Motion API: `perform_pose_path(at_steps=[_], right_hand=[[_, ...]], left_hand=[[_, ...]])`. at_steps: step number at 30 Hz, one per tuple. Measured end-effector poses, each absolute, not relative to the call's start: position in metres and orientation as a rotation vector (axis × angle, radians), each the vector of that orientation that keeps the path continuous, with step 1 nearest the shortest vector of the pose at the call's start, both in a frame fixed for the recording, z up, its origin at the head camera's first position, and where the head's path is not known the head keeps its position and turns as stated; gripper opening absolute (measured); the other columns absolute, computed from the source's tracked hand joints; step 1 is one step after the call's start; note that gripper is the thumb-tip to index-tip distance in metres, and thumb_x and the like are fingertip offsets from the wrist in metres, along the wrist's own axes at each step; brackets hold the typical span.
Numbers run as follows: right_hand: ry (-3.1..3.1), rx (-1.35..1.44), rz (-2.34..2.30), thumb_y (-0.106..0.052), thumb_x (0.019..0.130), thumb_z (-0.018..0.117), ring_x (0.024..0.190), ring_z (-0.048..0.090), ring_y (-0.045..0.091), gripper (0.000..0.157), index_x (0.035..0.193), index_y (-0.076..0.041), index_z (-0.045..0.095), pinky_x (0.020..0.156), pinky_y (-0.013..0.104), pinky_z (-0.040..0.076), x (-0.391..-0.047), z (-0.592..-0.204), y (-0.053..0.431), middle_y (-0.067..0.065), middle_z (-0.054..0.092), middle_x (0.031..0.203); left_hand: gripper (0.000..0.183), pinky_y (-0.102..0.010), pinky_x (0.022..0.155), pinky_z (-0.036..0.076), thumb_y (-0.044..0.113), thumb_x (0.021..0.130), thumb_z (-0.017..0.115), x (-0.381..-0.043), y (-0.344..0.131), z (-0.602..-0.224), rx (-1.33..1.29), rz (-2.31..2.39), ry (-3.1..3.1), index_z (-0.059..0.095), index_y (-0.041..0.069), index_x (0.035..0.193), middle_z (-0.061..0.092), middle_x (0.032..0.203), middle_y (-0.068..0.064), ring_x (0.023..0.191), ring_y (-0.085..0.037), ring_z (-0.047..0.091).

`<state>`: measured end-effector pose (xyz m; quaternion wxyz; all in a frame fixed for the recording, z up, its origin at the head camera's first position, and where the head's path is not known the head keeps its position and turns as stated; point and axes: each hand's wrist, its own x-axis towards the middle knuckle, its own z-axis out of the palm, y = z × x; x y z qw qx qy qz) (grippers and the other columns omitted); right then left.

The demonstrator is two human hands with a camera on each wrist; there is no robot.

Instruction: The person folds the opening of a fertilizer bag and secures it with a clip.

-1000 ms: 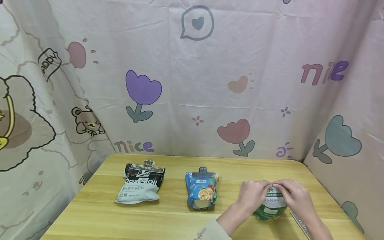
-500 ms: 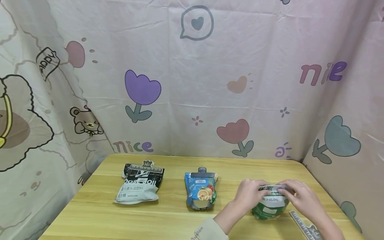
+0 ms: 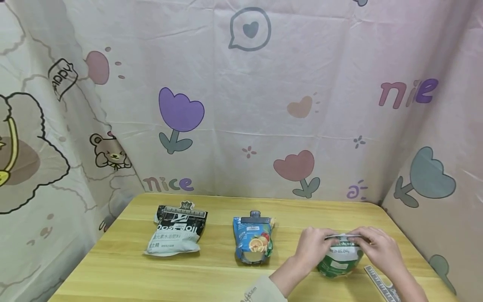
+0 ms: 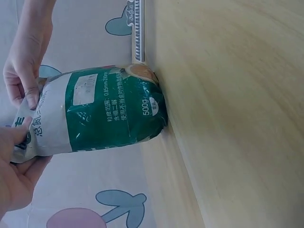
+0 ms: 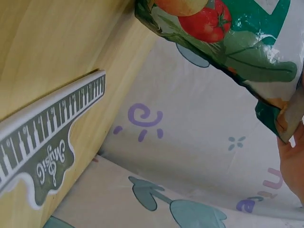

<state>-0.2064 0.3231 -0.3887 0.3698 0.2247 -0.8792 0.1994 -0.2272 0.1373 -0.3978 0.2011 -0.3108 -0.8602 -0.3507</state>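
A green and white 500g plastic bag (image 3: 339, 264) stands upright at the right of the table, its fruit-and-vegetable side (image 5: 213, 28) showing in the right wrist view. My left hand (image 3: 314, 244) pinches the left end of its top edge, thumb in front and fingers behind. Likewise, my right hand (image 3: 379, 247) pinches the right end. Between the two hands the top edge runs flat, its lettering partly hidden by the thumbs. Right of the bag lies a bag clip (image 3: 379, 282) with piano keys and "Music" lettering, partly covered by my right forearm.
A black and white bag (image 3: 175, 235) with a similar piano clip (image 3: 185, 209) lies at the table's left. Mid-table is a blue fruit-print bag (image 3: 252, 241) with a dark clip (image 3: 255, 219). Printed curtains (image 3: 241, 84) surround the wooden table (image 3: 211, 281).
My hands were close together at the bag's top; they have moved apart towards its two ends, and the top edge is now stretched flat. More of the loose clip shows.
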Motion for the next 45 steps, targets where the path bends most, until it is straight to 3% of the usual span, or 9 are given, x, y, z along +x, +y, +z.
perform_pose_path(at_steps=[8, 14, 19, 27, 35, 39, 42, 45], right_hand=[[-2.361, 0.611, 0.818, 0.008, 0.072, 0.071, 0.076, 0.057, -0.002, 0.026, 0.087, -0.013, 0.070, 0.061, 0.012, 0.045, -0.205, -0.390, 0.343, -0.007, 0.066, 0.086], [-2.309, 0.563, 0.844, 0.013, 0.070, 0.069, 0.077, 0.059, -0.004, 0.028, 0.085, -0.011, 0.071, 0.067, 0.007, 0.043, -0.206, -0.394, 0.344, -0.005, 0.068, 0.083], [-2.259, 0.592, 0.882, 0.020, 0.066, 0.068, 0.078, 0.059, -0.006, 0.034, 0.084, -0.009, 0.071, 0.067, 0.007, 0.044, -0.207, -0.395, 0.345, -0.001, 0.068, 0.082], [-2.352, 0.493, 1.113, 0.009, 0.082, 0.061, 0.077, 0.061, 0.003, 0.016, 0.093, 0.000, 0.068, 0.067, 0.011, 0.046, -0.210, -0.400, 0.351, -0.001, 0.068, 0.087], [-2.238, 0.625, 1.173, 0.021, 0.077, 0.058, 0.087, 0.061, 0.001, 0.022, 0.092, 0.007, 0.067, 0.073, 0.013, 0.047, -0.210, -0.404, 0.356, 0.010, 0.069, 0.091], [-2.323, 0.524, 1.157, 0.011, 0.083, 0.059, 0.085, 0.061, 0.000, 0.018, 0.096, 0.003, 0.068, 0.072, 0.012, 0.047, -0.204, -0.400, 0.357, 0.002, 0.069, 0.093], [-2.407, 0.403, 1.121, 0.000, 0.086, 0.061, 0.062, 0.053, -0.003, 0.016, 0.100, -0.002, 0.068, 0.059, 0.014, 0.046, -0.198, -0.396, 0.354, -0.008, 0.068, 0.093], [-2.437, 0.375, 1.103, -0.005, 0.088, 0.061, 0.065, 0.051, -0.005, 0.018, 0.105, -0.004, 0.067, 0.059, 0.015, 0.046, -0.195, -0.393, 0.351, -0.009, 0.066, 0.098]], left_hand=[[0.019, -0.006, 0.055, 0.041, 0.021, 0.079, 0.072, -0.239, 0.123, -0.403, -0.969, -1.363, -2.461, 0.074, 0.015, 0.097, 0.068, 0.090, 0.009, 0.068, 0.012, 0.051], [0.019, -0.004, 0.060, 0.041, 0.020, 0.080, 0.070, -0.239, 0.122, -0.406, -0.990, -1.326, -2.377, 0.073, 0.014, 0.097, 0.068, 0.091, 0.006, 0.076, 0.011, 0.056], [0.019, -0.003, 0.061, 0.041, 0.021, 0.080, 0.068, -0.238, 0.123, -0.406, -0.996, -1.321, -2.340, 0.073, 0.013, 0.096, 0.068, 0.091, 0.005, 0.080, 0.008, 0.058], [0.022, -0.008, 0.061, 0.044, 0.021, 0.084, 0.065, -0.245, 0.110, -0.408, -1.039, -1.509, -2.413, 0.071, 0.011, 0.103, 0.068, 0.096, 0.004, 0.075, 0.008, 0.057], [0.020, -0.007, 0.064, 0.044, 0.017, 0.084, 0.065, -0.244, 0.111, -0.409, -1.079, -1.524, -2.338, 0.071, 0.009, 0.101, 0.068, 0.097, 0.002, 0.084, 0.006, 0.058], [0.020, -0.006, 0.062, 0.044, 0.018, 0.084, 0.065, -0.242, 0.112, -0.408, -1.078, -1.465, -2.354, 0.071, 0.010, 0.102, 0.067, 0.097, 0.003, 0.081, 0.008, 0.057], [0.020, -0.006, 0.063, 0.043, 0.018, 0.084, 0.066, -0.241, 0.113, -0.406, -1.072, -1.407, -2.361, 0.071, 0.011, 0.102, 0.067, 0.098, 0.005, 0.080, 0.008, 0.057], [0.021, -0.006, 0.068, 0.042, 0.019, 0.084, 0.066, -0.239, 0.113, -0.406, -1.076, -1.327, -2.334, 0.071, 0.011, 0.103, 0.066, 0.102, 0.005, 0.088, 0.005, 0.057]])
